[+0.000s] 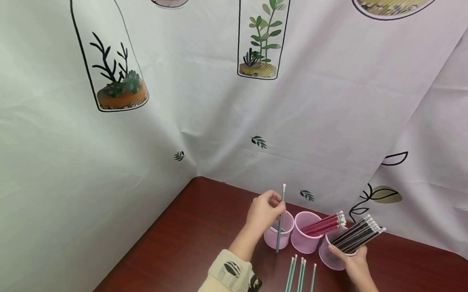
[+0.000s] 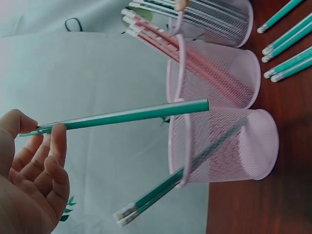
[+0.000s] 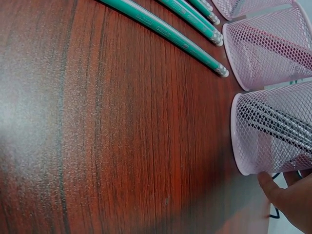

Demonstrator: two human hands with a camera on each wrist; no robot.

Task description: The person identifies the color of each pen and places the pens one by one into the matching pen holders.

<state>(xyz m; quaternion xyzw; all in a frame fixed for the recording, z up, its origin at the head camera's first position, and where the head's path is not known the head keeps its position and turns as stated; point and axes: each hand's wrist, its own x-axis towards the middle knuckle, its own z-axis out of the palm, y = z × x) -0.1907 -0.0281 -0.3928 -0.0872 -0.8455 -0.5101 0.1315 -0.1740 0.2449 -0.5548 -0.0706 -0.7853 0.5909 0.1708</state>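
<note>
My left hand (image 1: 264, 211) pinches a green pencil (image 2: 122, 117) near its white eraser end, between thumb and fingers. The pencil stands nearly upright at the left pink mesh pencil cup (image 1: 270, 241), its lower end outside the cup in the left wrist view. Two green pencils (image 2: 156, 192) lean inside that cup. At the right mesh cup (image 1: 329, 259), which holds several black pencils (image 1: 356, 236), my right hand (image 1: 356, 267) grips the side, thumb at the rim. Between these cups stands a middle cup (image 1: 302, 246) with several red pencils (image 1: 322, 225).
Several loose green pencils (image 1: 300, 282) lie on the brown wooden table (image 1: 161, 258) in front of the cups, erasers toward them. Behind the table hangs a white cloth (image 1: 219, 118) printed with plants. A small dark tag (image 1: 255, 284) shows by the left sleeve.
</note>
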